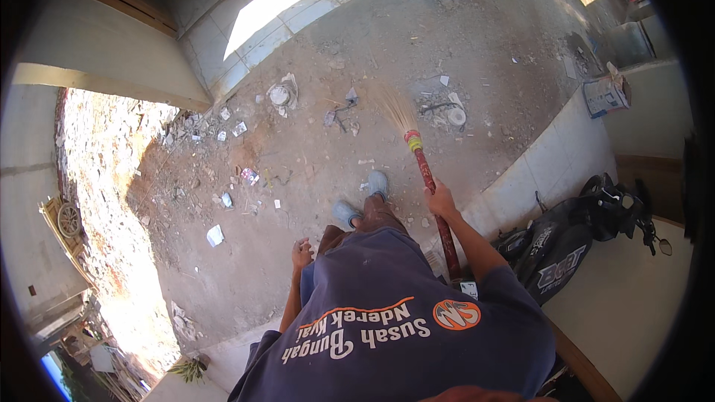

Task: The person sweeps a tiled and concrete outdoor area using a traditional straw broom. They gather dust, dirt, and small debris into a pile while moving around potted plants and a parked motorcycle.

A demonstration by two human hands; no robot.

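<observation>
My right hand (441,199) grips the red handle of a broom (424,171) about halfway up. Its straw bristles (393,106) fan out on the dirt ground ahead of my feet, near scraps of paper and plastic litter (456,115). My left hand (302,253) hangs loosely at my side with fingers curled and nothing in it. My grey shoes (363,199) stand on the dirt just left of the broom handle.
Litter (246,176) lies scattered over the dirt to the left and ahead. A tiled walkway (298,15) runs at the back. A low tiled wall (558,156) and a parked black motorbike (573,234) stand on my right. A sunlit rubble slope (104,179) lies at left.
</observation>
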